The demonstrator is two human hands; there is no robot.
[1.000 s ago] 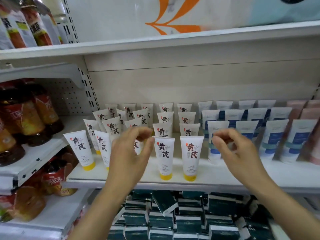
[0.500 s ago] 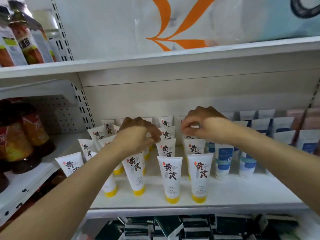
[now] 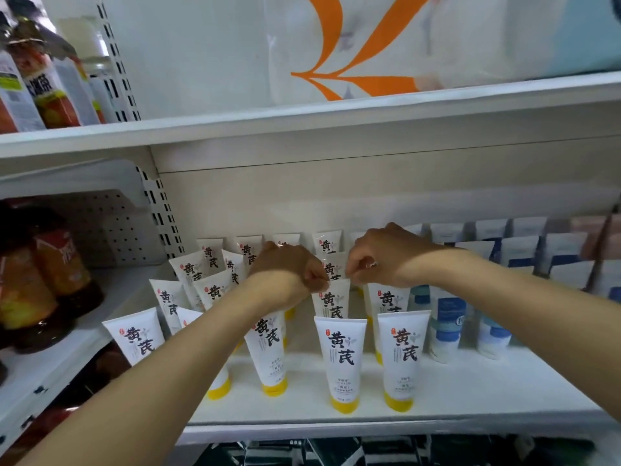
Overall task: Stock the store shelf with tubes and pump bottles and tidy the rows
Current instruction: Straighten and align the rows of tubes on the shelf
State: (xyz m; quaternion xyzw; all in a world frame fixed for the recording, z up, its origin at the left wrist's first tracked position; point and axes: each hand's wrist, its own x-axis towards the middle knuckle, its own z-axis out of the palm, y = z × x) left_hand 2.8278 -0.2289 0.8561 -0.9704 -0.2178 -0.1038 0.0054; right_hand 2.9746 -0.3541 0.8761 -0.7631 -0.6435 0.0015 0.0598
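Note:
White tubes with yellow caps and black characters stand cap-down in several rows on the white shelf point(image 3: 470, 395). My left hand point(image 3: 289, 264) and my right hand point(image 3: 383, 257) reach over the front tubes and meet at the top edge of a second-row tube point(image 3: 331, 304). Each pinches one upper corner of it with curled fingers. A front tube point(image 3: 341, 358) stands just before it. The leftmost rows point(image 3: 198, 277) lean and sit crooked. My left forearm hides part of one front tube point(image 3: 268, 351).
White tubes with blue labels point(image 3: 447, 327) fill the shelf's right side, pinkish ones point(image 3: 591, 230) at the far right. Dark drink bottles point(image 3: 43, 284) stand on a lower shelf at left. Another shelf point(image 3: 302, 119) hangs overhead. Dark boxes point(image 3: 336, 452) lie below.
Both hands moved from before the front tubes up and inward over them. They now meet at one tube in the second row. The camera has come closer to the shelf.

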